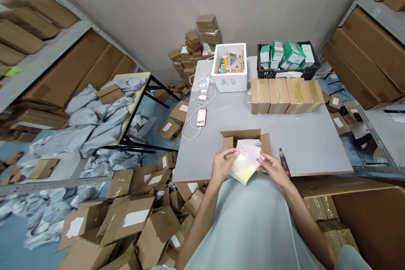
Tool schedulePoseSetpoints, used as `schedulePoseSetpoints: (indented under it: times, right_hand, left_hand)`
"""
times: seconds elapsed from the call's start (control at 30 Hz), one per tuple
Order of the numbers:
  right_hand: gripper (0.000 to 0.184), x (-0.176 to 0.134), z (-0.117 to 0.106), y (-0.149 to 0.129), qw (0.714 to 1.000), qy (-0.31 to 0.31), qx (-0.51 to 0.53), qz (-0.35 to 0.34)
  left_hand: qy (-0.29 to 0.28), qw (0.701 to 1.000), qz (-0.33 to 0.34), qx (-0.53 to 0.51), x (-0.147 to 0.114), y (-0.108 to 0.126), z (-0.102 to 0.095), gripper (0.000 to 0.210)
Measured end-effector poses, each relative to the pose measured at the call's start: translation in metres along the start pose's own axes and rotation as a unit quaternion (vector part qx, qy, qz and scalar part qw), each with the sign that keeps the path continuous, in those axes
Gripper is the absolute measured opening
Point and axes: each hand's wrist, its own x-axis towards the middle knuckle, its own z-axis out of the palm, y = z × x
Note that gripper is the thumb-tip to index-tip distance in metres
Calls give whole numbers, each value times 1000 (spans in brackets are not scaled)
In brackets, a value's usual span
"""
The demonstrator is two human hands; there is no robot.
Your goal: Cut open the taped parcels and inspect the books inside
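Observation:
Between my hands, above the table's front edge, is a thin pale sheet or flat packet [246, 159], pink and white at the top and yellow lower down. My left hand [223, 163] pinches its left edge. The right edge is pinched by my right hand [272, 166], and something small and pink shows at those fingertips. Just behind the sheet stands an open cardboard box [228, 141] with its flaps up; the sheet hides most of its inside. A red and black utility knife [284, 162] lies on the table right beside my right hand.
On the grey table [218, 135] are a phone [201, 117] with cables, a white foam box [230, 82] of colourful packets, a row of taped cartons [278, 96] and a black crate [287, 72] of green boxes. Opened cartons [136, 215] pile up at left; a large carton [370, 223] stands at right.

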Motion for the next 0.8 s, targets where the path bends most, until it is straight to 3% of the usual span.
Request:
schedulePoseSetpoints:
  times: [0.1, 0.2, 0.33, 0.43, 0.5, 0.57, 0.67, 0.73, 0.8]
  right_hand:
    - [54, 0, -5, 3, 1000, 11, -15, -5]
    - [54, -1, -21, 0, 997, 65, -24, -26]
    - [55, -8, -54, -13, 980, 187, -25, -67]
    - [53, -15, -73, -24, 961, 261, -11, -88]
    - [51, -19, -79, -29, 954, 286, -5, -95]
    - [49, -22, -80, -32, 950, 296, -4, -101]
    - [49, -22, -76, -31, 948, 300, -12, -104]
    - [52, -21, -71, -29, 949, 298, -16, -103]
    - [54, -20, -65, -27, 951, 291, -19, -102]
  left_hand:
    - [76, 996, 36, 18, 9, 2, -2, 42]
    - [144, 986, 80, 34, 22, 4, -13, 38]
    - [154, 977, 137, 55, 40, 3, -27, 29]
    - [107, 973, 169, 120, 50, -2, -26, 21]
    - [41, 961, 160, 220, 55, -6, -17, 25]
    - [-59, 917, 120, 375, 59, -11, -2, 31]
    - [-185, 820, 32, 541, 66, -23, 30, 27]
    - [-218, 797, -2, 563, 74, -34, 51, 22]
    - [-237, 790, -22, 564, 83, -45, 67, 35]
